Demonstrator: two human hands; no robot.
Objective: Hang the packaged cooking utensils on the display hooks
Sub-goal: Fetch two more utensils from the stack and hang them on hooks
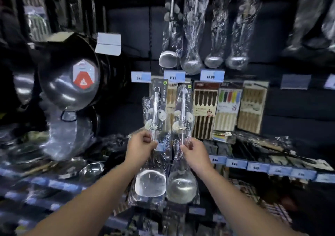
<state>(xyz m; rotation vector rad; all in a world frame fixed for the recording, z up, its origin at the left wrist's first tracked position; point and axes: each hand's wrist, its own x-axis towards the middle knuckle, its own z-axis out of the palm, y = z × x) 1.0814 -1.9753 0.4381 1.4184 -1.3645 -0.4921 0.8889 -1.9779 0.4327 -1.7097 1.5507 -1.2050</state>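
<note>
My left hand [140,146] grips the handle of a packaged steel spatula [150,182], held upright with its flat blade down and its card header up. My right hand [194,151] grips the handle of a packaged steel ladle [181,187] in the same way, just to the right of the spatula. Both clear wrappers carry flower prints. Above them, several packaged ladles and spatulas [192,36] hang from the dark display wall. The hooks themselves are too dark and blurred to make out.
Blue price tags [175,76] run along the rail above packaged chopstick sets [204,108]. Stacked black woks [68,76] hang at the left. Steel bowls [91,169] lie on the lower left shelf. More price tags [257,166] edge the lower right shelf.
</note>
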